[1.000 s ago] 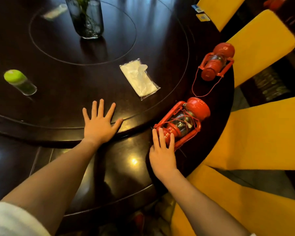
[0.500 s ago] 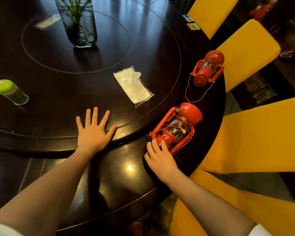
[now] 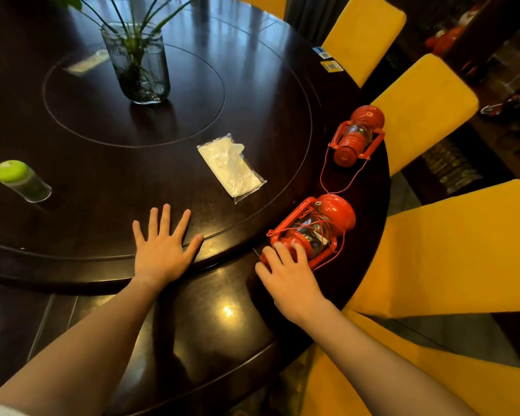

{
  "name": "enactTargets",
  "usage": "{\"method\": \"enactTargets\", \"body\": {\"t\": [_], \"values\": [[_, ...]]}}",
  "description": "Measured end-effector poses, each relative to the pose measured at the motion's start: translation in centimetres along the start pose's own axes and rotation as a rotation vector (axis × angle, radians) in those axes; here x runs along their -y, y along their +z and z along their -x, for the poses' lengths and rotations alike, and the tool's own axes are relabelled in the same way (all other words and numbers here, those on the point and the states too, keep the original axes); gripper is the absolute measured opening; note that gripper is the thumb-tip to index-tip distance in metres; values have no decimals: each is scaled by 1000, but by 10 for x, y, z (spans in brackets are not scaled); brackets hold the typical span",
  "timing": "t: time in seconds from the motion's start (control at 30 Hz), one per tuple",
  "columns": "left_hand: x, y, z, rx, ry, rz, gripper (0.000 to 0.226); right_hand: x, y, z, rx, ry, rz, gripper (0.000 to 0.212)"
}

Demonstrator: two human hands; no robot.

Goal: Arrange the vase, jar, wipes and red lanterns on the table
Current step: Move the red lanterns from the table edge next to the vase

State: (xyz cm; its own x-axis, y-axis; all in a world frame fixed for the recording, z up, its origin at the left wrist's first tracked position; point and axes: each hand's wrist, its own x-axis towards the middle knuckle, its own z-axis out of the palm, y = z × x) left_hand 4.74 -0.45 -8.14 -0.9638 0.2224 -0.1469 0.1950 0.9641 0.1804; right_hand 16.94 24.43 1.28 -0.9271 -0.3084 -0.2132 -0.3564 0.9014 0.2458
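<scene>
Two red lanterns lie on their sides on the dark table's right rim. My right hand [image 3: 285,265] curls its fingers over the base end of the near lantern [image 3: 315,226]. The far lantern [image 3: 357,136] lies apart, its thin wire handle looping toward the near one. My left hand [image 3: 162,250] rests flat with fingers spread on the edge of the raised turntable [image 3: 102,229]. A clear packet of white wipes [image 3: 231,168] lies on the turntable. A glass vase [image 3: 138,64] with green stems stands at its centre. A small jar [image 3: 21,181] with a green lid stands at the left.
Yellow chairs [image 3: 451,244] crowd the table's right side and the near right corner. Small cards [image 3: 327,60] lie at the far rim. A pale flat item [image 3: 84,63] lies left of the vase. Dark furniture stands at the far right.
My right hand has slid forward and curled its fingers onto the near lantern's base. My head has tilted up, showing more of the vase. The left hand stays flat.
</scene>
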Motion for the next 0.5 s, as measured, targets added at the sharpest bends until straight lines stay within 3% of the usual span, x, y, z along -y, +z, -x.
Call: {"method": "enactTargets", "body": {"t": [0.1, 0.5], "values": [[0, 2, -2, -1, -10, 5, 75, -15, -15, -2, -55, 75, -78, 66], [-1, -1, 0, 17, -18, 0, 73, -91, -48, -24, -254, 424, -487, 65]]}}
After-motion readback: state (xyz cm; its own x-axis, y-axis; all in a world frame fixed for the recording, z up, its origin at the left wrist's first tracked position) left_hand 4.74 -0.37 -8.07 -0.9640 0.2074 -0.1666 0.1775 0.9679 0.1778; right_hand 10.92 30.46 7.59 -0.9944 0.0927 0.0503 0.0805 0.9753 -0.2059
